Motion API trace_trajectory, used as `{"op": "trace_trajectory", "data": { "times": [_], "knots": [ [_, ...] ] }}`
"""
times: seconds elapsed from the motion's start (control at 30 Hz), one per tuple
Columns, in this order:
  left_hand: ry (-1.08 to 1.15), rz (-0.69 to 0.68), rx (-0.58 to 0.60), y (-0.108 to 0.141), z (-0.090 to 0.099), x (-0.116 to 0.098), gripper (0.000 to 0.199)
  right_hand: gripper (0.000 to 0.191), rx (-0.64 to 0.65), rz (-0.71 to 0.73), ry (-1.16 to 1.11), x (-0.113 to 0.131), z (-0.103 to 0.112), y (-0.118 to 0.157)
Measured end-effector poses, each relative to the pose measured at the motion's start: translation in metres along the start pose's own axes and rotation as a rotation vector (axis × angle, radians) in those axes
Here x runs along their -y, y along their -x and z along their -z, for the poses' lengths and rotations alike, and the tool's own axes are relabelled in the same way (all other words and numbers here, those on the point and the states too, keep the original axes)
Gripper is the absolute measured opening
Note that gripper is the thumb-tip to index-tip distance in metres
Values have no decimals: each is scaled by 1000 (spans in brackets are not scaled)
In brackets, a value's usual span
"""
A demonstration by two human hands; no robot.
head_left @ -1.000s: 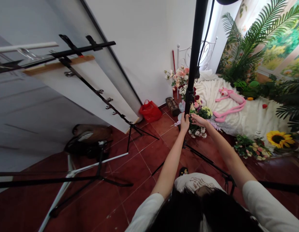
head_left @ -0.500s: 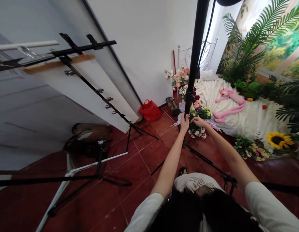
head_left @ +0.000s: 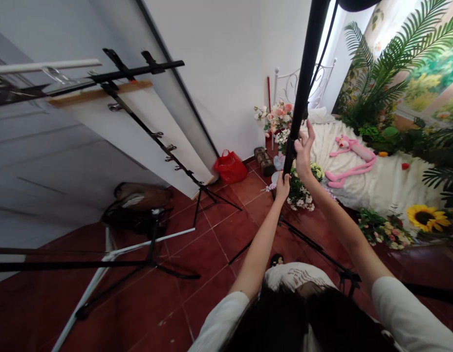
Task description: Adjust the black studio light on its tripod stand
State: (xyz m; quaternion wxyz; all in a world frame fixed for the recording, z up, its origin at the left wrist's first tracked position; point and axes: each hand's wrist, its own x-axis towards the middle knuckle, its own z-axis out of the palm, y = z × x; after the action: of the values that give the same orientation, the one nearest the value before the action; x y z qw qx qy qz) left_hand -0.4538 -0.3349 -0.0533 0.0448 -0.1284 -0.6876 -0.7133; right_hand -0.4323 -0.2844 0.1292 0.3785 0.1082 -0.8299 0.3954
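At the far left, a white panel point(head_left: 163, 120) is hung aslant behind a thin black stand point(head_left: 136, 115), on which metal clips point(head_left: 171, 147) are carried at intervals, presumably for the fastening of sheets. On the red tiled floor point(head_left: 233, 239), a red bag point(head_left: 231, 167) and a patterned case point(head_left: 263, 161) are set near the wall, probably so that the walking space is spared. Near the centre, the lower part of a thick black pole point(head_left: 307, 66) is encircled by the left hand point(head_left: 284, 186); the grip is closed round the shaft, apparently for steadiness. The pole is seen tilted in this view, and spreading legs point(head_left: 310, 243) are placed beneath it, by which the load is likely shared. Just to the right, the right hand point(head_left: 304, 155) is raised beside the collar point(head_left: 291, 146), its grip loosely spread with the fingers pointed upward; whether the shaft is touched cannot be told. Farther right, a white fleecy cover point(head_left: 387, 193) is draped over the bed, and a pink plush toy point(head_left: 361, 149) is laid upon it, seemingly for display. A sunflower point(head_left: 426, 218) is placed in front, beside smaller blooms point(head_left: 389, 230).
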Motion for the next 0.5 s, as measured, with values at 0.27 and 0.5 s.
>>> {"op": "trace_trajectory", "data": {
  "times": [0.27,0.5],
  "knots": [
    [4,17,15,-1,1,2,64,66,-92,-25,36,2,-2,-4],
    [60,70,75,2,7,8,55,56,-171,-127,16,-8,-23,7]
  ]
}}
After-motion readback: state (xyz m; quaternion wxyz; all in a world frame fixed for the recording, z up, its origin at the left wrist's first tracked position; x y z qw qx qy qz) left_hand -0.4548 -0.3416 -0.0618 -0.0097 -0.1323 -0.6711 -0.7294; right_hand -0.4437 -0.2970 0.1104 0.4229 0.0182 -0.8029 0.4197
